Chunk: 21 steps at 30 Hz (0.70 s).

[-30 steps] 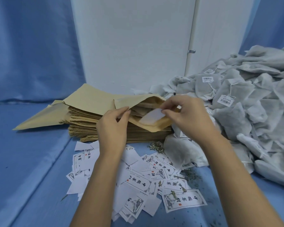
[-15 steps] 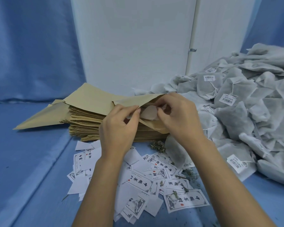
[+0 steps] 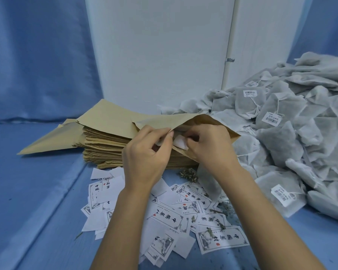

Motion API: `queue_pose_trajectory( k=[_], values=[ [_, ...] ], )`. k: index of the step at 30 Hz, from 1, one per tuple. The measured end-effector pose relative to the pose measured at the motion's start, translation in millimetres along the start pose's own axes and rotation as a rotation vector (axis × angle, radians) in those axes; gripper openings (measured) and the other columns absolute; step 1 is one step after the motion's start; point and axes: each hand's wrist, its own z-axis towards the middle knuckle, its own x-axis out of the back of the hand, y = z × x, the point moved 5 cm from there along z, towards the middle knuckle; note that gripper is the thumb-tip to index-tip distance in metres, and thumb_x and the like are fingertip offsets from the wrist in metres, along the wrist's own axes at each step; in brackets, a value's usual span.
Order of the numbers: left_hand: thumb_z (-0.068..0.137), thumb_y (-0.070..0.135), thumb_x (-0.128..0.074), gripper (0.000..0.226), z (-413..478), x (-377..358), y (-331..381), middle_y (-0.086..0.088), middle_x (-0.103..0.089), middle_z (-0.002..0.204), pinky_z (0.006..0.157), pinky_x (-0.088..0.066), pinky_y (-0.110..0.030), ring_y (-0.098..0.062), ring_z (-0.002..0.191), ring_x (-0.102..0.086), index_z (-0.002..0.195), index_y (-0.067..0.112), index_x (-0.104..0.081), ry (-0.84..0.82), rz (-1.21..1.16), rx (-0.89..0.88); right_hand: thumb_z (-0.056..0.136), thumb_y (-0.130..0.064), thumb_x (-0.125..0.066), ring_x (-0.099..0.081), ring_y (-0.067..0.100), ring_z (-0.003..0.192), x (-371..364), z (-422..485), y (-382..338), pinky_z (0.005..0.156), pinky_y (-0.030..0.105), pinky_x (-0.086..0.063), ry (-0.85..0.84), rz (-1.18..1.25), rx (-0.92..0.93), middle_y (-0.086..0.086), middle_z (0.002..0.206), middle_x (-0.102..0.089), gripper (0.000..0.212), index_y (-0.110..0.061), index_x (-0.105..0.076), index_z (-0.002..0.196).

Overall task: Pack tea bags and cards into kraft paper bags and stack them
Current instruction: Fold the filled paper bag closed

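Tea bags (image 3: 281, 137): large heap on blue bench (image 3: 37, 191), just right of right hand (image 3: 209, 147). Kraft paper bags (image 3: 105, 141): flat stack behind left hand (image 3: 144, 160). Cards (image 3: 174, 213): scattered beneath both forearms. Top kraft bag (image 3: 160, 120): mouth open, upper lip pinched by left hand. Right hand, fingers curled, pinches white piece (image 3: 180, 144) at the mouth; card or tea bag, cannot tell.

At centre frame our left hand (image 3: 146, 158) pinches the lip of the top kraft paper bag (image 3: 164, 119); our right hand (image 3: 209, 147) pinches a white card (image 3: 180, 143) in its mouth. Tea bags (image 3: 291, 137) heap at right, printed cards (image 3: 183, 211) lower centre.
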Motion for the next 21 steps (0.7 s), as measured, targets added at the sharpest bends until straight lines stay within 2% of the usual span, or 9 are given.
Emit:
queue_pose_trajectory(
  k=[3,5,9,13,18,21],
  values=[
    [0.083,0.013,-0.065,0.013,0.9,0.4,-2.4,0.000,-0.061,0.072,0.056,-0.040,-0.024,-0.010,0.059,-0.049,0.088,0.009,-0.076,0.015,0.011,0.020,0.079,-0.010,-0.059,-0.062,0.025,0.086,11.0,1.7,-1.9,0.076,0.038,-0.048,0.123,0.022,-0.009,0.004,0.091,-0.070,0.019,-0.013,-0.073,0.091],
    [0.083,0.014,-0.065,0.013,0.8,1.4,-3.9,0.001,-0.060,0.072,0.057,-0.039,-0.023,-0.010,0.059,-0.047,0.088,0.010,-0.076,0.016,0.014,0.031,0.078,-0.008,-0.060,-0.059,0.024,0.090,11.5,0.2,-3.0,0.075,0.038,-0.046,0.136,0.034,0.006,0.002,0.095,-0.066,0.019,-0.013,-0.071,0.092],
    [0.084,0.014,-0.064,0.013,0.6,1.9,-5.0,0.001,-0.061,0.074,0.056,-0.040,-0.025,-0.009,0.059,-0.047,0.088,0.010,-0.076,0.016,0.011,0.038,0.078,-0.009,-0.060,-0.056,0.023,0.088,-2.0,-5.4,-1.1,0.064,0.033,-0.042,0.022,-0.126,0.038,-0.003,0.091,-0.057,0.016,-0.017,-0.067,0.090],
    [0.082,0.013,-0.066,0.012,0.6,0.9,-4.9,0.000,-0.063,0.073,0.057,-0.039,-0.021,-0.005,0.059,-0.046,0.087,0.010,-0.076,0.008,-0.010,0.028,0.074,-0.005,-0.060,-0.057,0.023,0.083,-13.6,-4.1,3.6,0.065,0.031,-0.042,-0.096,-0.067,0.021,-0.007,0.083,-0.050,0.016,-0.015,-0.064,0.087],
    [0.082,0.011,-0.066,0.010,-0.5,-0.6,-3.6,0.001,-0.062,0.072,0.056,-0.037,-0.015,-0.003,0.058,-0.046,0.085,0.009,-0.075,0.000,-0.046,0.008,0.081,-0.024,-0.068,-0.062,0.015,0.081,-17.8,-1.8,10.9,0.071,0.031,-0.049,-0.152,0.042,-0.023,-0.002,0.081,-0.070,0.011,-0.017,-0.075,0.087],
    [0.082,0.011,-0.066,0.010,0.0,-0.7,-3.3,0.002,-0.061,0.072,0.056,-0.034,-0.010,-0.003,0.058,-0.045,0.085,0.008,-0.075,0.006,-0.047,-0.003,0.082,-0.025,-0.069,-0.062,0.012,0.082,-18.9,-2.2,11.4,0.074,0.027,-0.048,-0.171,0.097,-0.030,-0.002,0.085,-0.072,0.012,-0.019,-0.077,0.088]
  ],
)
